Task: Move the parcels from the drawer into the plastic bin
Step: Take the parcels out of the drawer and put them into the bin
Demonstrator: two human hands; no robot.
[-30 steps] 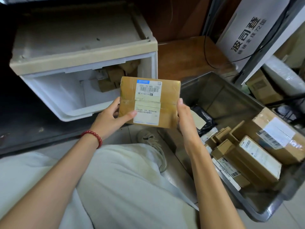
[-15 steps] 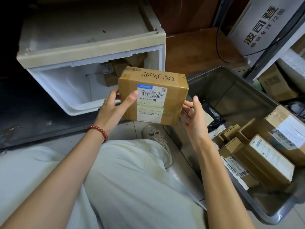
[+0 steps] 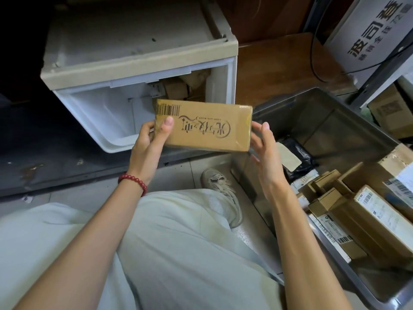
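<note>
Left hand: grips the parcel at its left end, thumb flat across the near face, fingers wrapped behind.
Right hand: not clasped; fingers fairly straight and spread, tips touching the parcel's right end, thumb raised beside its upper corner.
Parcel: brown cardboard box, held in the air between the two hands. Its printed face is towards the camera with the lettering upside down, and a barcode sits at the corner above the left thumb. It lies in neither drawer nor bin.
Bracelet: red beads, on the left wrist.
Drawer: white plastic, pulled open, just beyond the left hand; the held parcel overlaps its front right corner in view.
Rear parcels: brown cartons at the back of the drawer, beyond the held parcel, partly hidden under the cabinet top; number cannot be told.
Cabinet: scuffed beige top, above the drawer.
Bin: grey plastic, on the floor just right of the right hand.
Bag: black, pale label on it, in the bin, nearest the right hand.
Binned parcels: several brown cartons with white labels, in the bin, right of the right forearm.
Trousers: pale, below both forearms.
Shoe: light-coloured, laced, on the floor between the wrists.
</note>
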